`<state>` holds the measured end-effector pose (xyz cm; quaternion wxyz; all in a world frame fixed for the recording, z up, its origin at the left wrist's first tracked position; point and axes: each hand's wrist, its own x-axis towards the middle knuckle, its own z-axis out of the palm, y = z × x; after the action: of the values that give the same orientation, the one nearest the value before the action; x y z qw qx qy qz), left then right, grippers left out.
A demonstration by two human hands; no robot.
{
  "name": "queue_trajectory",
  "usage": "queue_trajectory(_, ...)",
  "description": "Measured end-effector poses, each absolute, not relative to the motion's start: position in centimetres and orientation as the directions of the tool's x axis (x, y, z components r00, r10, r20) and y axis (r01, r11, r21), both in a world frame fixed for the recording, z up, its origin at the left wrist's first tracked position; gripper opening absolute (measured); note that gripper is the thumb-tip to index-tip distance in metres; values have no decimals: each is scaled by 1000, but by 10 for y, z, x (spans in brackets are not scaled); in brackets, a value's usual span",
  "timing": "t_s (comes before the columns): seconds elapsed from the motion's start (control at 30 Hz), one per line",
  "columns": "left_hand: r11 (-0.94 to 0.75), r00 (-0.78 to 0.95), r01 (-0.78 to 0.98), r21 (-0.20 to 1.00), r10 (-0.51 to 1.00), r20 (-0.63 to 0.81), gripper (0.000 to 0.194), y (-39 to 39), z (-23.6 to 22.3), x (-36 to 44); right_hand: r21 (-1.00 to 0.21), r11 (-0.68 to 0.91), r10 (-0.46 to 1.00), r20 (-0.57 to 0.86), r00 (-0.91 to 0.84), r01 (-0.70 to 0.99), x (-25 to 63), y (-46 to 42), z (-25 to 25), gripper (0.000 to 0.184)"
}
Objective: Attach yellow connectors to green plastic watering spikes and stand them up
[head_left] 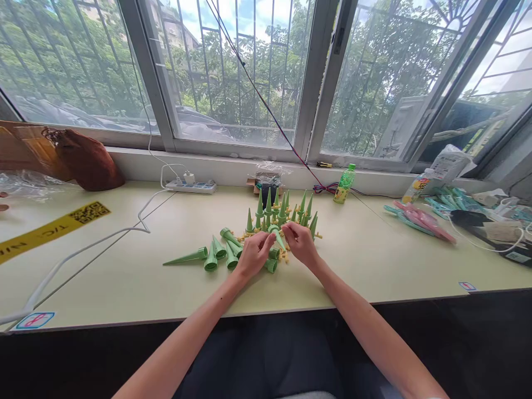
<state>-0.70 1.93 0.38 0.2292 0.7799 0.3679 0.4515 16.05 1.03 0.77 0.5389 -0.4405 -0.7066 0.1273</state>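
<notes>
As the left hand (253, 256) pinches 1 green cone (277, 236) over the table (374, 249), inward of its near edge, seemingly to steady it, the right hand (302, 244) bunches its fingers alongside, their contents impossible to tell.

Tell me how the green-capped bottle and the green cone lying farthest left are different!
The bottle stands; the cone lies on its side. The bottle has a yellow label; the cone is plain green. The bottle has a cap; the cone narrows to a point. Both have green.
</notes>
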Motion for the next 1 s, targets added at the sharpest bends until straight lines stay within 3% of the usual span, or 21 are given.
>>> queue_trajectory(0.4,-648,328,339,682,761,560,31,21,1,-6,-687,548,790,613,-25,478,161,10,8,39)
queue_trajectory(0.8,-721,273,308,621,692,668,27,27,-7,-8,-635,567,758,652,-30,525,159,11,8,47)
queue_trajectory(1.0,-676,239,341,653,734,635,28,26,-5,-6,-646,561,736,676,46,518,158,11,8,40)
